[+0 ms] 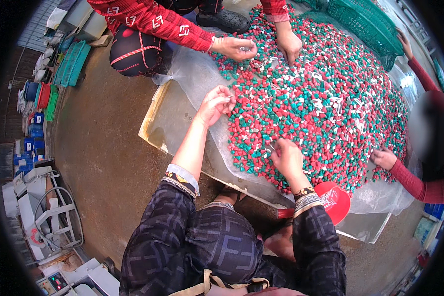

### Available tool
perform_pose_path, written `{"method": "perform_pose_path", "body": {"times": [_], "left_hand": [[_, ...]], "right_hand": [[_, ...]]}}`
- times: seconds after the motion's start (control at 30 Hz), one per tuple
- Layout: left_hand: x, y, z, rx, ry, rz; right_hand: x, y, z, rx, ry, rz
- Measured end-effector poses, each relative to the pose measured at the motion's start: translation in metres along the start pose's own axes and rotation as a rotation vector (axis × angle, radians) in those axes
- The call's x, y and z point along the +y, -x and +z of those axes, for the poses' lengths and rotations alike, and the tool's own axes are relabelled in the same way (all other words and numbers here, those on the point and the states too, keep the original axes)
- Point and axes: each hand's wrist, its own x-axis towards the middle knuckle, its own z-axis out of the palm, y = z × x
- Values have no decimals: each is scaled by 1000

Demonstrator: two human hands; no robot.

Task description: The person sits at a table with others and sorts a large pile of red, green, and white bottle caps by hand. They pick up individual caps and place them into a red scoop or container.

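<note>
A broad heap of small red and green cone-shaped pieces, mixed with thin white bits, covers a clear plastic sheet on a low table. At the heap's left edge my left hand is raised with its fingers curled together; a small pale bit shows near the fingertips, too small to name. My right hand is over the near part of the heap, thumb and fingers pinched close to the pieces. What it grips is mostly hidden. A red round hand fan lies by my right wrist.
Across the heap, a person in a red checked sleeve reaches in with both hands. Another person's hand works at the right edge. A green mesh basket tilts at the far right. Grey machinery stands on the left.
</note>
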Motion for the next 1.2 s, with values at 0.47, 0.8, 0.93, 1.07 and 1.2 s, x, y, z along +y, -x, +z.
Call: {"method": "perform_pose_path", "body": {"times": [0.47, 0.8, 0.93, 1.07, 1.2], "left_hand": [[-18, -2, 8, 139, -1561, -154], [-33, -13, 24, 472, -1565, -34], [-36, -14, -2, 328, -1218, 27], [-9, 15, 27, 215, -574, -126], [-27, 39, 58, -65, -471, -37]], "right_hand": [[23, -11, -19, 84, -1466, 597], [2, -28, 11, 89, -203, 391], [-5, -30, 19, 144, 3, 384], [-1, -25, 28, 163, -290, 400], [-35, -24, 9, -31, -1193, 575]]}}
